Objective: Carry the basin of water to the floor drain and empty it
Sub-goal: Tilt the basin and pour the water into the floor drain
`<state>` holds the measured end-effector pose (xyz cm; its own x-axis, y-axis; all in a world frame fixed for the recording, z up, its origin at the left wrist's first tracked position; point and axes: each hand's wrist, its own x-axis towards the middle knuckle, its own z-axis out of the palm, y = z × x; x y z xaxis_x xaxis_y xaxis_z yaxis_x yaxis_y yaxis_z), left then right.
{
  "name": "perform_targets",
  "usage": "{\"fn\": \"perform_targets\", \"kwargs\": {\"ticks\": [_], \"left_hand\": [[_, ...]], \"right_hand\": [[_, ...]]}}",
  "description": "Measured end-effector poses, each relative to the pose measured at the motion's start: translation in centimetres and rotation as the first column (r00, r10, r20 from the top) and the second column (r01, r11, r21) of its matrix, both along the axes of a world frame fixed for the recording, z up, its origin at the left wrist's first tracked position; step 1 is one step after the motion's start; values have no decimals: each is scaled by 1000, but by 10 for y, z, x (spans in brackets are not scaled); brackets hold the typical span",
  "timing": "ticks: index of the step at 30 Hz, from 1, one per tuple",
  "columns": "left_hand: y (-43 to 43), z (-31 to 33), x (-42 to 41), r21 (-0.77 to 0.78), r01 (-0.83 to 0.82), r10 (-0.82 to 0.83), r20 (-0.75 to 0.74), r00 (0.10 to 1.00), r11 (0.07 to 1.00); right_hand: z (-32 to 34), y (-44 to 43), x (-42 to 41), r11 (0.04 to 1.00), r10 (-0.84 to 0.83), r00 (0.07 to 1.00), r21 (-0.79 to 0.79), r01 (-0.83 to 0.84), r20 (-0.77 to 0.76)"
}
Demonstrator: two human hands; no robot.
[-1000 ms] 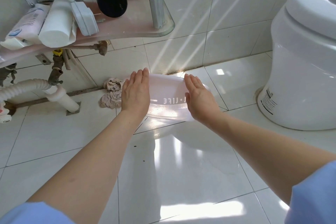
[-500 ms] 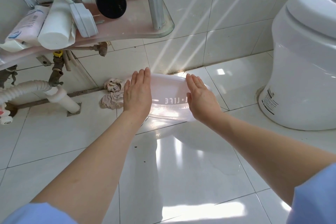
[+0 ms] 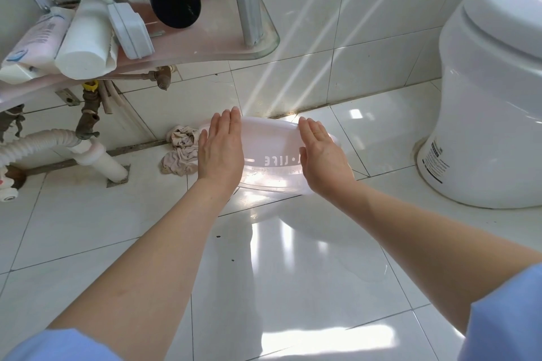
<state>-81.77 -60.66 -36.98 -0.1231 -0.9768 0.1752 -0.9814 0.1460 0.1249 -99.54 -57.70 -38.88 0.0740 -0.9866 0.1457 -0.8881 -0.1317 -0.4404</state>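
A translucent white plastic basin (image 3: 271, 152) with upside-down white lettering is tipped over, mouth facing away toward the wall base, held low above the tiled floor. My left hand (image 3: 220, 152) presses flat on its left side. My right hand (image 3: 324, 158) presses flat on its right side. The floor drain is hidden behind the basin and I cannot see any water pouring. A thin film of water (image 3: 363, 267) glistens on the tiles near my right forearm.
A white toilet (image 3: 492, 102) stands at the right. A crumpled beige rag (image 3: 181, 152) lies left of the basin by the wall. A shelf (image 3: 205, 44) with bottles overhangs the upper left, with a white drainpipe (image 3: 88, 155) and brass valves beneath.
Both hands and the basin have shifted very slightly; the tilt looks nearly the same. The view has barely moved.
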Motion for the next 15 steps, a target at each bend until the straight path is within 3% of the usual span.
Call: {"fn": "perform_targets", "kwargs": {"ticks": [15], "left_hand": [[-6,3,-6,-36,-33,31,-55,998,999]], "right_hand": [[-2,-11,0,999,-37,999,-5,37,24]]}}
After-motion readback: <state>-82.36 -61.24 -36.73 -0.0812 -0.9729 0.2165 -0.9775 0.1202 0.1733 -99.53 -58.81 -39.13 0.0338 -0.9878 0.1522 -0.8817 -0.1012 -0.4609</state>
